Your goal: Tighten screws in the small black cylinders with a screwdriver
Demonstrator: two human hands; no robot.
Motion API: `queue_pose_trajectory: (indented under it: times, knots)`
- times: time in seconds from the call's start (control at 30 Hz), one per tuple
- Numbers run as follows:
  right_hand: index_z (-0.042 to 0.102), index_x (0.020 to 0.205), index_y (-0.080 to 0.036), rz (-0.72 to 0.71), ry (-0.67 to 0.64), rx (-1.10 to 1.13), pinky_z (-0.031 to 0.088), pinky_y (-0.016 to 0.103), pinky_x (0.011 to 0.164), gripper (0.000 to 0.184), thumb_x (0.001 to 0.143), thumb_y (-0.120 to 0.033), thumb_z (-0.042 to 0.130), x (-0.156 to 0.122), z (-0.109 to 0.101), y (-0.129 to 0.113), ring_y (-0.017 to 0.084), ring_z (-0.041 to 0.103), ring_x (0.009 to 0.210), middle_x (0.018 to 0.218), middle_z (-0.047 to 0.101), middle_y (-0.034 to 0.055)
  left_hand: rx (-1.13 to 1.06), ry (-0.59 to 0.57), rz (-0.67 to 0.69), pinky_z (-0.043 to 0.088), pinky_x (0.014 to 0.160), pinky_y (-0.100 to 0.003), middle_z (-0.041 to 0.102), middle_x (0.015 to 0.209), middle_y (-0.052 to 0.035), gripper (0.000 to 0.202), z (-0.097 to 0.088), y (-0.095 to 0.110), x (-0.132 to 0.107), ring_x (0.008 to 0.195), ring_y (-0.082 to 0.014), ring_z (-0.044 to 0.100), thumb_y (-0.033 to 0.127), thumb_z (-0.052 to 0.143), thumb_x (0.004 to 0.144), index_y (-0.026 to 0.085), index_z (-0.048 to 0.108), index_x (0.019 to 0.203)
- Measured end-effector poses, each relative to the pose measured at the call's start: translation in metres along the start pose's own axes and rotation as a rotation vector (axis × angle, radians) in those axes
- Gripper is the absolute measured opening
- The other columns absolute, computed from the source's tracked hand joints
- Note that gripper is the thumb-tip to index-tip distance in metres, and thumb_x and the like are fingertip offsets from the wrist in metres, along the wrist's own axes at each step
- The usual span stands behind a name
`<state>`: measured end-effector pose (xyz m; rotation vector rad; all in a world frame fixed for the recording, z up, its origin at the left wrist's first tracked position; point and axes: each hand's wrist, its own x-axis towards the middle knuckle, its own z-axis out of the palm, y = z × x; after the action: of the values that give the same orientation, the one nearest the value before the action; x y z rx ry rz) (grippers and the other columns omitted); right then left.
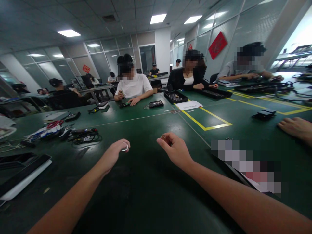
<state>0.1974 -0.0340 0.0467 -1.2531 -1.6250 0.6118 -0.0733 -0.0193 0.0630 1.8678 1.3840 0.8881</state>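
Over the green table [143,182], my left hand [116,152] is closed, with its fingers curled around a small whitish ring-shaped thing [125,147]. My right hand [177,149] pinches a small brown thing [165,137] between thumb and fingers; its kind is too small to make out. A gap of bare green tabletop separates the two hands. Left of my left hand lies a bundle of black cables [85,136].
A black-and-white device [26,175] lies at the left edge. Tangled wires [52,128] sit behind it. Yellow tape [216,126] marks the table at right, near a small black item [264,113]. A co-worker's hand [296,127] rests at far right; several people sit opposite with black trays [175,97].
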Motion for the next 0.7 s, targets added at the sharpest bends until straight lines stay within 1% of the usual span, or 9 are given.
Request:
queue_pose_trajectory:
  times: [0.07,0.1,0.13,0.2,0.27,0.37,0.47,0.57,0.7]
  knots:
    - [0.059,0.078,-0.023,-0.006,0.020,-0.006,0.040,0.028,0.056,0.026,0.089,-0.046,0.062,0.000,-0.001,0.000,0.015,0.052,0.058,0.062,0.054,-0.0032,0.032,-0.058,0.023,0.043,0.077,-0.036,0.060,0.084,-0.0039,0.018,0.028,0.004,0.010,0.084,-0.0232,0.056,0.033,0.049,0.083,0.020,0.060,0.088]
    - [0.058,0.076,-0.023,-0.010,0.028,-0.008,0.040,0.028,0.055,0.027,0.090,-0.047,0.061,-0.001,-0.001,0.001,0.015,0.051,0.057,0.061,0.053,-0.0033,0.067,-0.060,0.011,0.044,0.075,-0.036,0.060,0.086,-0.0036,0.016,0.040,0.004,0.013,0.082,-0.0228,0.056,0.028,0.054,0.079,0.020,0.059,0.092]
    - [0.056,0.075,-0.024,-0.016,0.037,-0.007,0.040,0.028,0.055,0.028,0.090,-0.047,0.060,-0.001,-0.001,0.002,0.015,0.051,0.057,0.061,0.052,-0.0034,0.104,-0.049,0.011,0.044,0.075,-0.037,0.061,0.089,-0.0038,0.020,0.052,0.002,0.015,0.082,-0.0224,0.057,0.023,0.057,0.077,0.021,0.058,0.097]
    - [0.056,0.077,-0.023,-0.027,0.050,0.014,0.041,0.029,0.057,0.028,0.092,-0.046,0.058,-0.001,0.000,0.004,0.016,0.052,0.059,0.063,0.055,-0.0027,0.174,0.000,0.068,0.045,0.080,-0.039,0.062,0.094,-0.0057,0.021,0.069,-0.005,0.017,0.087,-0.0231,0.058,0.016,0.054,0.080,0.021,0.057,0.101]
    - [0.059,0.082,-0.023,-0.035,0.052,0.074,0.044,0.029,0.061,0.025,0.094,-0.044,0.055,-0.001,0.001,0.006,0.017,0.057,0.064,0.069,0.060,-0.0010,0.238,0.017,0.150,0.044,0.089,-0.043,0.063,0.100,-0.0077,0.019,0.078,-0.013,0.017,0.095,-0.0249,0.058,0.015,0.053,0.085,0.021,0.059,0.102]
    - [0.062,0.092,-0.023,-0.029,0.039,0.180,0.051,0.032,0.071,0.021,0.095,-0.041,0.054,-0.001,0.003,0.009,0.019,0.066,0.076,0.081,0.068,0.0026,0.269,-0.001,0.207,0.041,0.099,-0.048,0.064,0.110,-0.0086,0.022,0.080,-0.021,0.016,0.106,-0.0276,0.057,0.018,0.060,0.087,0.022,0.063,0.108]
    - [0.063,0.098,-0.022,-0.022,0.022,0.219,0.053,0.035,0.079,0.021,0.094,-0.042,0.056,-0.002,0.004,0.011,0.021,0.069,0.083,0.088,0.071,0.0046,0.240,0.018,0.217,0.042,0.100,-0.049,0.065,0.116,-0.0088,0.026,0.078,-0.022,0.016,0.111,-0.0286,0.057,0.021,0.064,0.088,0.024,0.065,0.115]
    - [0.063,0.100,-0.023,-0.030,0.007,0.213,0.054,0.037,0.081,0.021,0.094,-0.041,0.057,-0.002,0.005,0.012,0.021,0.071,0.085,0.091,0.073,0.0049,0.218,0.035,0.204,0.042,0.101,-0.049,0.066,0.117,-0.0077,0.028,0.077,-0.022,0.016,0.112,-0.0282,0.058,0.024,0.065,0.089,0.026,0.066,0.117]
    - [0.065,0.101,-0.023,-0.033,-0.013,0.178,0.054,0.036,0.080,0.020,0.093,-0.040,0.060,-0.002,0.007,0.013,0.021,0.072,0.086,0.092,0.075,0.0043,0.176,0.032,0.172,0.042,0.103,-0.048,0.066,0.122,-0.0065,0.031,0.077,-0.024,0.016,0.116,-0.0269,0.057,0.025,0.065,0.090,0.026,0.065,0.121]
